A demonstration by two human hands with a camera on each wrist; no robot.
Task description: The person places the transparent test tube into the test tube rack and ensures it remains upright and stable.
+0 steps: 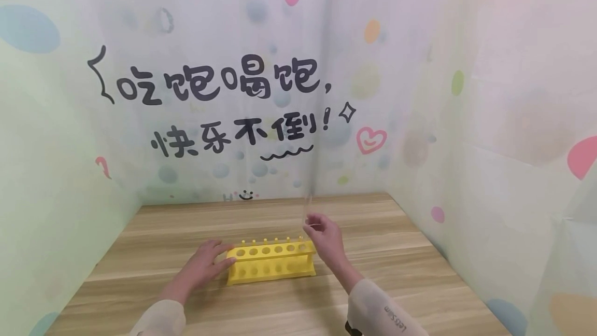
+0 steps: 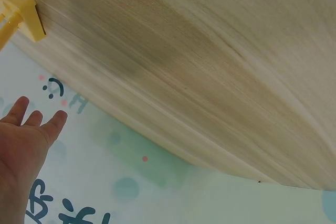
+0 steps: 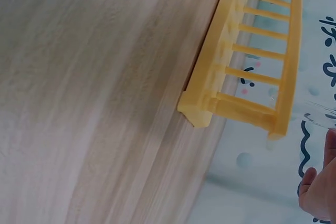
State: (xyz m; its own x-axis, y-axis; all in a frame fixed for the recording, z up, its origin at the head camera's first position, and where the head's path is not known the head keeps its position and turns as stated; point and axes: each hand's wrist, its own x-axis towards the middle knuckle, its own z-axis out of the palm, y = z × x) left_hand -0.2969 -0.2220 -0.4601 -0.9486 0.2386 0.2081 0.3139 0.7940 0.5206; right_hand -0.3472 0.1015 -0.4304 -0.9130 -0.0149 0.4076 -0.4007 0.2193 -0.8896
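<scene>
A yellow test tube rack (image 1: 272, 253) stands upright on the table, with a row of round holes in its top plate and short pegs along the back. My left hand (image 1: 205, 263) holds the rack's left end with thumb and forefinger, while its other fingers (image 2: 55, 124) stretch out loosely in the left wrist view. Over the rack's right end, my right hand (image 1: 325, 237) pinches a clear test tube (image 3: 319, 115) between thumb and fingertips. The tube is see-through and shows only as faint outlines, rising above the fingers in the head view.
The wood-grain table (image 1: 196, 222) runs back to a printed wall sheet (image 1: 224, 25) with black lettering, hearts and coloured dots. More of the sheet (image 1: 527, 92) closes in the right side, and the left side is covered likewise.
</scene>
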